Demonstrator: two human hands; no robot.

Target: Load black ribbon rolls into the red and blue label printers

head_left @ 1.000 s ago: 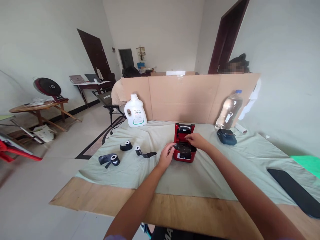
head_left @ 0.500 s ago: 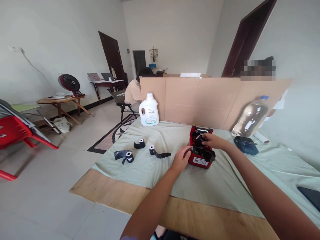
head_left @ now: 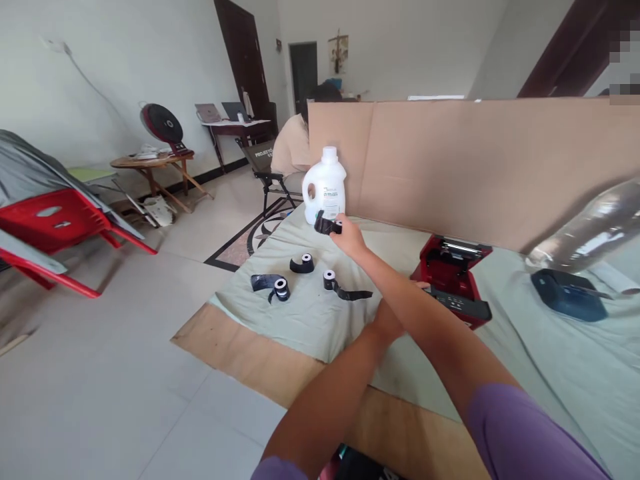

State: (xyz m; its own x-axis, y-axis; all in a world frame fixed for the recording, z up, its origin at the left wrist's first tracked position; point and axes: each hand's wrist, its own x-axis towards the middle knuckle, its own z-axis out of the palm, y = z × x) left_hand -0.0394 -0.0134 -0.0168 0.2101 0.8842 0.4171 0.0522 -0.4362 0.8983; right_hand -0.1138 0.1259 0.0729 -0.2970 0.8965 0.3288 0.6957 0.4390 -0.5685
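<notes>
My right hand [head_left: 350, 237] is closed on a roll of black paper [head_left: 327, 225], held up in front of the white jug [head_left: 326, 190]. My right forearm crosses over my left hand [head_left: 391, 321], which is beside the red printer [head_left: 424, 263]. Most of its fingers are hidden, with a fingertip showing at the printer's near left edge. The printer's lid is raised and its red bay shows. Three more black rolls with white cores lie on the cloth: one at the left [head_left: 281, 289], another behind it [head_left: 306, 261], and a third [head_left: 329, 279] with its strip trailing right.
A cardboard sheet [head_left: 425, 167] stands along the back of the green-clothed table. To the right are a large clear bottle [head_left: 590, 230] and a dark blue device [head_left: 570, 297]. A seated person [head_left: 290, 147] is behind the cardboard. Red folding chairs [head_left: 55, 220] stand left.
My right hand has lifted the black roll out of the printer and carried it left, near the white jug. My left hand stays by the printer. The view has turned right and down.
</notes>
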